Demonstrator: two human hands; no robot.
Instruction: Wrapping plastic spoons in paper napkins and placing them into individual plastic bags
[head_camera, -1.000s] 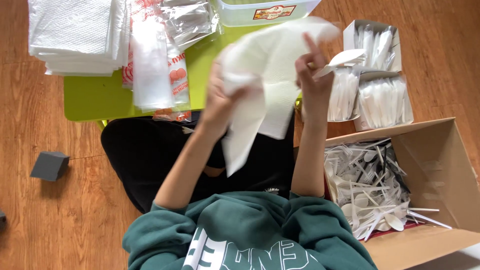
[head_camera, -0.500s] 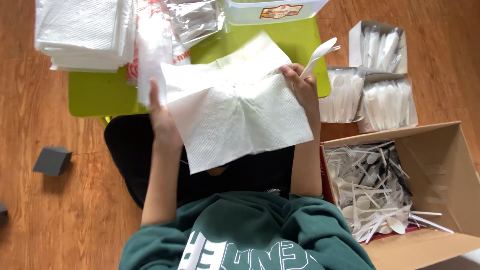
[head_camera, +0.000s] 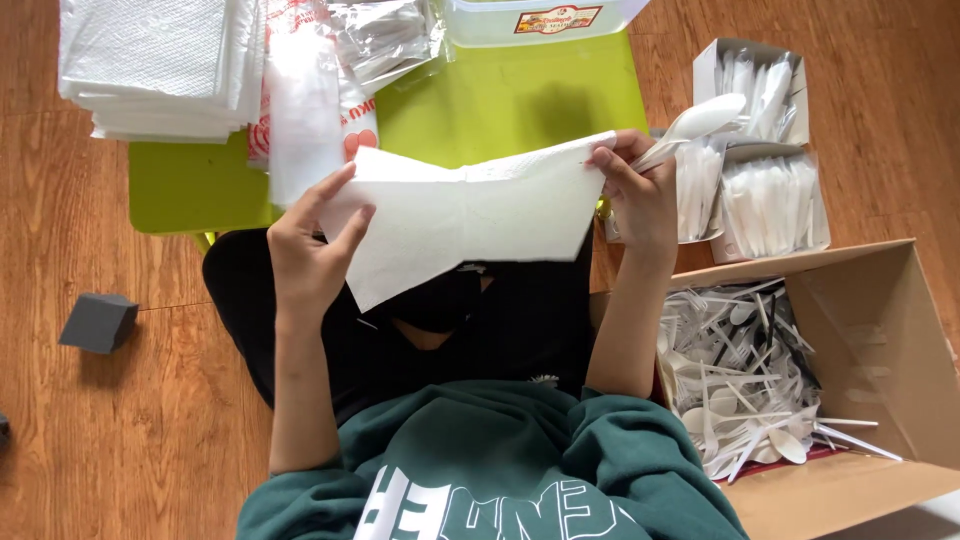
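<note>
Napkin stack (head_camera: 160, 65): top left, on the green table (head_camera: 520, 100)
Clear container (head_camera: 540, 18): at the table's far edge
Grey block (head_camera: 97, 322): on the wooden floor
Cardboard box (head_camera: 880, 330): open, heaped with white plastic cutlery (head_camera: 740, 380)

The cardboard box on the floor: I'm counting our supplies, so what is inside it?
The cardboard box holds a loose heap of white plastic spoons and forks, piled toward its left side. The right part shows bare cardboard. Whatever lies under the heap is covered.
</note>
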